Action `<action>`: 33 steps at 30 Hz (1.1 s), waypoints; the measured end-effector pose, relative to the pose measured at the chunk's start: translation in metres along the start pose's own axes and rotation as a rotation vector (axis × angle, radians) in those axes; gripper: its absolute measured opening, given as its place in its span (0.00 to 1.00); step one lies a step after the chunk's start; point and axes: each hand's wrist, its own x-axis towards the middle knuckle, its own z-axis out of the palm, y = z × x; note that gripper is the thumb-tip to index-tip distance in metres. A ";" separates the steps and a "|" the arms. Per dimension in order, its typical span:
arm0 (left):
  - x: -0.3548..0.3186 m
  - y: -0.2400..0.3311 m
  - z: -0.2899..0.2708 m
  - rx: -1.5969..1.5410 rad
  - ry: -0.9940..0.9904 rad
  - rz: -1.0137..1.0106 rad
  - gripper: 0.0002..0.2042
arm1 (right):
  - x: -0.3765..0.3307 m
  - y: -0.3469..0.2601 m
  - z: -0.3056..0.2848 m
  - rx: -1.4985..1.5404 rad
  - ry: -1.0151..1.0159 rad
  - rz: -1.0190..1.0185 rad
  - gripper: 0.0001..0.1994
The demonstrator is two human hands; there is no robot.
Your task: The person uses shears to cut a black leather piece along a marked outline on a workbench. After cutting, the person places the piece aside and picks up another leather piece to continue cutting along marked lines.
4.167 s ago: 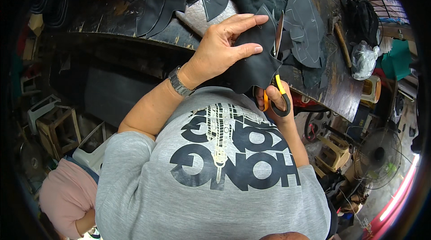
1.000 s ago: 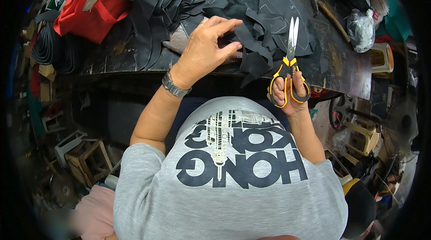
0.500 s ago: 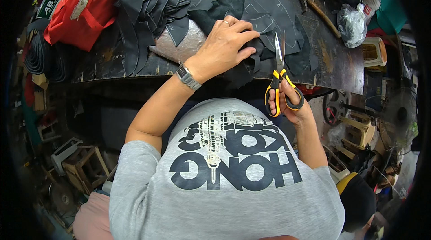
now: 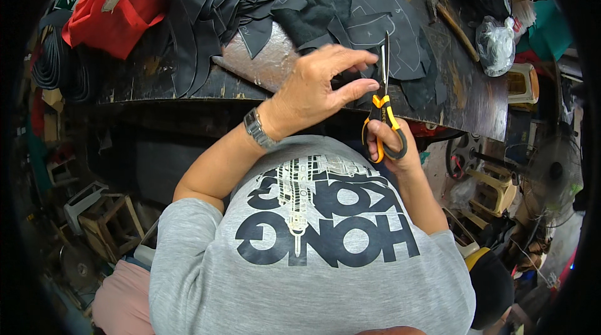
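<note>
The left hand pinches a black cut piece of material at the near edge of the dark workbench. The right hand grips orange-handled scissors, blades together and upright, just beside that piece. A red bag lies far left.

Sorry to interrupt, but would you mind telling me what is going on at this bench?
A person is cutting dark sheet material at a worn workbench. The right hand holds yellow-handled scissors, blades pointing away and shut or nearly so. The left hand pinches a black piece beside the blades. More cut black pieces are piled behind, beside a red bag.
</note>
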 end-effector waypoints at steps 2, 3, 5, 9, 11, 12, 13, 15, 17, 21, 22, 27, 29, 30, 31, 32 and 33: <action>-0.003 0.009 0.009 -0.309 -0.019 -0.105 0.25 | -0.006 0.005 0.011 0.015 0.017 -0.049 0.11; -0.005 0.013 0.016 -0.468 -0.038 -0.164 0.27 | -0.009 0.007 0.016 0.006 0.018 -0.090 0.10; -0.005 0.017 0.028 -0.805 0.002 -0.180 0.26 | -0.008 0.009 0.022 -0.085 0.058 -0.112 0.09; -0.002 0.013 0.034 -1.219 0.142 -0.300 0.21 | -0.005 0.017 0.028 -0.156 0.052 -0.161 0.10; 0.005 0.004 0.027 -1.268 0.305 -0.319 0.19 | -0.004 0.021 0.025 -0.215 0.041 -0.147 0.10; 0.010 -0.002 0.020 -1.325 0.349 -0.311 0.12 | -0.004 0.020 0.020 -0.225 -0.035 -0.120 0.12; 0.014 -0.008 0.013 -1.327 0.401 -0.326 0.09 | -0.004 0.020 0.016 -0.265 -0.054 -0.121 0.13; 0.018 -0.018 -0.005 -1.144 0.426 -0.254 0.08 | -0.001 0.022 0.012 -0.328 -0.110 -0.139 0.14; 0.016 -0.023 -0.023 -0.995 0.404 -0.178 0.11 | -0.003 0.023 0.008 -0.186 -0.170 -0.095 0.22; 0.004 -0.024 -0.025 -0.648 0.315 -0.153 0.18 | 0.001 0.017 0.004 -0.388 -0.202 -0.103 0.26; 0.001 -0.025 -0.024 -0.580 0.305 -0.121 0.20 | 0.003 0.015 0.004 -0.416 -0.205 -0.111 0.26; -0.007 -0.030 -0.017 -0.217 0.319 -0.077 0.26 | 0.008 0.008 0.008 -0.501 -0.179 -0.115 0.26; -0.011 -0.031 -0.017 -0.181 0.313 -0.097 0.27 | 0.009 0.007 0.009 -0.488 -0.193 -0.115 0.26; -0.012 -0.030 -0.018 -0.165 0.277 -0.098 0.28 | 0.009 0.006 0.008 -0.472 -0.207 -0.108 0.26; -0.014 -0.029 -0.019 -0.157 0.232 -0.123 0.29 | 0.009 0.005 0.007 -0.455 -0.222 -0.097 0.25; -0.015 -0.029 -0.020 -0.150 0.186 -0.144 0.31 | 0.009 0.004 0.006 -0.463 -0.237 -0.067 0.26; -0.015 -0.028 -0.021 -0.148 0.174 -0.137 0.32 | 0.009 0.004 0.006 -0.463 -0.245 -0.073 0.27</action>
